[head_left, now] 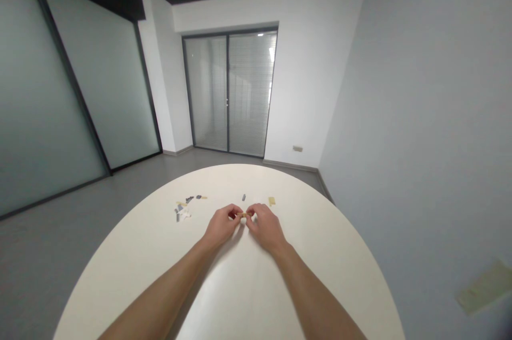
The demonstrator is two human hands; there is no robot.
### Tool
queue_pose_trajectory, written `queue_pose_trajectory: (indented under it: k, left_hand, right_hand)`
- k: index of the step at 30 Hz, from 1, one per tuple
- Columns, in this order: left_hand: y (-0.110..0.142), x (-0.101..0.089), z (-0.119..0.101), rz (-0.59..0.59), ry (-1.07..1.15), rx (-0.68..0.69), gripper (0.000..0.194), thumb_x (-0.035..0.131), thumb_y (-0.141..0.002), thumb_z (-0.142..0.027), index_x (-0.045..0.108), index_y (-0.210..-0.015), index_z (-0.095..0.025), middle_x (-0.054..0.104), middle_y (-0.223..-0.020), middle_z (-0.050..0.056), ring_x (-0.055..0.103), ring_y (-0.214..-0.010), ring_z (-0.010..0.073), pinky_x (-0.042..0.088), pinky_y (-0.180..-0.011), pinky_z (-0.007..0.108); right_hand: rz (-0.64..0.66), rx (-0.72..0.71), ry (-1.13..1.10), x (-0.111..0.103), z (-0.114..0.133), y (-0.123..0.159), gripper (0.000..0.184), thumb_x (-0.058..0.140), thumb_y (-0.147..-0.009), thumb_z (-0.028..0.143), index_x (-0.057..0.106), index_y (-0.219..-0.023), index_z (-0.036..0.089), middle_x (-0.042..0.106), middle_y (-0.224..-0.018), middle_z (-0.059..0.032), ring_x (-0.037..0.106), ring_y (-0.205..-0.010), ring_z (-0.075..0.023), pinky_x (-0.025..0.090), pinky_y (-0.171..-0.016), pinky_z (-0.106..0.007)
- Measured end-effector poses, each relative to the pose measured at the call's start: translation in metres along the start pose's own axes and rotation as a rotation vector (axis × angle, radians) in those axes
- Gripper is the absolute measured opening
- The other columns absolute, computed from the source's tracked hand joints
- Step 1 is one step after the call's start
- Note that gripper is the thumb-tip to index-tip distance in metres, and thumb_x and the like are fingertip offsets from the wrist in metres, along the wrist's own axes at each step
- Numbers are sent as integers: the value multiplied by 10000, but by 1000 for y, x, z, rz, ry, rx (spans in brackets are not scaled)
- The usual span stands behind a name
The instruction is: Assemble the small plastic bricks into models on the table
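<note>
My left hand and my right hand meet over the middle of a round white table. Between their fingertips they pinch a small tan piece, too small for its kind to be told. Both hands are closed on it, one at each end. Just beyond them lies a small grey piece. A flat yellowish piece rests past my right hand, to its right.
On the table's left lie several small parts: white pieces, dark pieces and a dark blue piece touching a yellow strip. Glass doors stand behind the table, and a wall rises on the right.
</note>
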State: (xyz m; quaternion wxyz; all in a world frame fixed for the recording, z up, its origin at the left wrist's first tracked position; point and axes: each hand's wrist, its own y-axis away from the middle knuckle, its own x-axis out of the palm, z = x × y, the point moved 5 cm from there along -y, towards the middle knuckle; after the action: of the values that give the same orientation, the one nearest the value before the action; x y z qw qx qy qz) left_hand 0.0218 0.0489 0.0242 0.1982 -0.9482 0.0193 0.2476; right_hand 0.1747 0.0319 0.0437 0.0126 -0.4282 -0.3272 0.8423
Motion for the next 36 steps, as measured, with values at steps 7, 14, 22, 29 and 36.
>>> queue_pose_trajectory:
  k: [7, 14, 22, 29, 36]
  left_hand:
    - [0, 0, 1, -8, 5, 0, 198, 577, -824, -339, 697, -824, -181, 725, -807, 31, 634, -744, 171, 468, -722, 275]
    - [-1, 0, 0, -8, -16, -21, 181, 583, -806, -330, 688, -807, -183, 721, -788, 25, 630, -727, 166, 464, -703, 267]
    - [0, 0, 2, -20, -34, -27, 155, 592, -783, -313, 684, -784, -188, 708, -755, 14, 625, -713, 161, 457, -693, 264]
    - [0, 1, 2, -20, -23, -27, 134, 593, -771, -292, 682, -775, -191, 703, -741, 8, 624, -710, 158, 457, -687, 257]
    - [0, 0, -1, -8, 1, -19, 151, 594, -784, -311, 678, -779, -186, 707, -757, 18, 627, -722, 163, 470, -708, 265]
  right_hand:
    - [11, 11, 0, 0, 0, 0, 48, 574, -869, 211, 593, -906, 234, 649, -916, -21, 569, -926, -185, 429, -802, -295]
    - [9, -9, 0, 0, 1, 0, 46, 589, -861, 205, 589, -897, 235, 646, -902, -13, 567, -914, -180, 427, -794, -291]
    - [0, -13, 1, 0, 1, 0, 38, 604, -855, 216, 585, -880, 237, 643, -885, -1, 565, -901, -175, 416, -770, -281]
    - [12, -10, -4, 0, 1, 0, 41, 605, -849, 211, 589, -879, 233, 644, -885, -6, 568, -900, -175, 412, -773, -278]
    - [10, -7, -1, -1, 1, 0, 36, 609, -853, 224, 589, -881, 232, 644, -885, -1, 565, -904, -170, 415, -779, -275]
